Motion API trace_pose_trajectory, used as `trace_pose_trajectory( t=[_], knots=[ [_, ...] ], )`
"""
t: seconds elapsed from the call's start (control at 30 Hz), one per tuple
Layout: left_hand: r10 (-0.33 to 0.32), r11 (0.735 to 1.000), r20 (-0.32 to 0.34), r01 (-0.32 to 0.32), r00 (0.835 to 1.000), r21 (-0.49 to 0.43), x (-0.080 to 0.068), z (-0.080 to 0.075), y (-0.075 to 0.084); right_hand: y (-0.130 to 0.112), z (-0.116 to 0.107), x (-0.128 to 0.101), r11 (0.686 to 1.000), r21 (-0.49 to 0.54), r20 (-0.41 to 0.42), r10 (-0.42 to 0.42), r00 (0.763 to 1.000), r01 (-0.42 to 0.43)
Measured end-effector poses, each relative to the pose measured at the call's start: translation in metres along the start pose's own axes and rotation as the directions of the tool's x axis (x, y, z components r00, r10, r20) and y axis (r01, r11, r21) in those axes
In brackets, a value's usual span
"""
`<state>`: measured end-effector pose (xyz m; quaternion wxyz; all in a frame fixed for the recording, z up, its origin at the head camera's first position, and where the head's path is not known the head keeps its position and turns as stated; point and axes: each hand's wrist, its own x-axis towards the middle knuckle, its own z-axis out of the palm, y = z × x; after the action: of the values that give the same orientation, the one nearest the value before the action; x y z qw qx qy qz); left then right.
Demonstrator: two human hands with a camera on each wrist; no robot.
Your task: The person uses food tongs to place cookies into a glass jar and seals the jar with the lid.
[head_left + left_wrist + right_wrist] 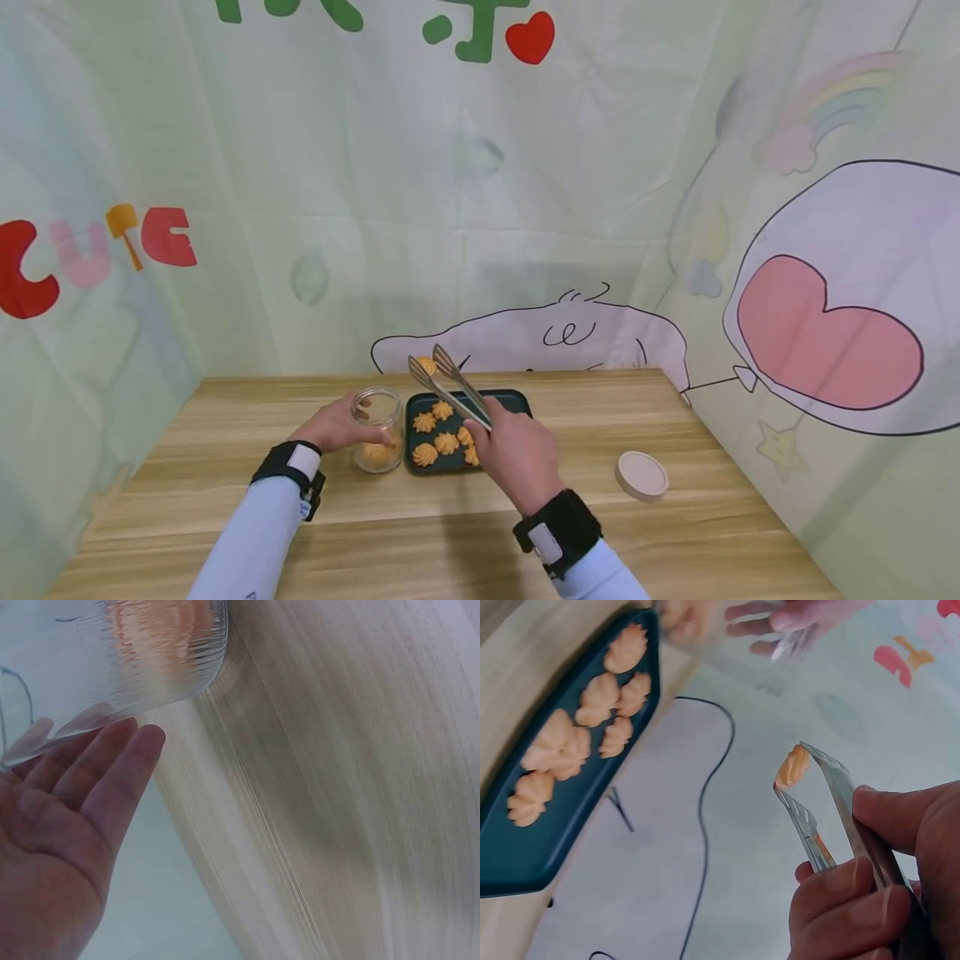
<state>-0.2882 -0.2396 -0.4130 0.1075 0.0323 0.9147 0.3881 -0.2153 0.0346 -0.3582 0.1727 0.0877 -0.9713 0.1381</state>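
Observation:
My right hand [521, 457] grips metal tongs [468, 398] above a dark tray [513, 403]. Between the tong tips is a swirled cookie [792, 766], held up off the tray. Several more piped cookies [446, 443] lie on the tray. With my left hand [341, 423] I hold a clear glass jar [378, 404] standing just left of the tray, thumb on the near side and fingers behind it. Cookies [377, 454] sit in the bottom of the jar, whose mouth is uncovered. The left wrist view shows the fingers [124, 776] along the ribbed glass.
A round pale lid [642, 476] lies on the wooden table [360, 550] to the right of the tray. Behind the table and at its sides hangs a printed cloth [375, 183] with letters and cartoon drawings.

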Motion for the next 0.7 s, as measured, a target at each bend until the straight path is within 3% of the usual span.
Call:
trace_pose_trajectory(
  t=[0.23, 0.7],
  knots=[
    [0.006, 1.000, 0.002, -0.006, 1.000, -0.011, -0.001, -0.001, 0.001, -0.012, -0.009, -0.002, 0.999, 0.023, -0.001, -0.039, 0.999, 0.039],
    [0.001, 1.000, 0.004, -0.001, 1.000, -0.002, 0.000, -0.001, -0.001, -0.023, -0.005, -0.006, 0.994, 0.034, 0.009, -0.103, 0.995, 0.103]
  ],
)
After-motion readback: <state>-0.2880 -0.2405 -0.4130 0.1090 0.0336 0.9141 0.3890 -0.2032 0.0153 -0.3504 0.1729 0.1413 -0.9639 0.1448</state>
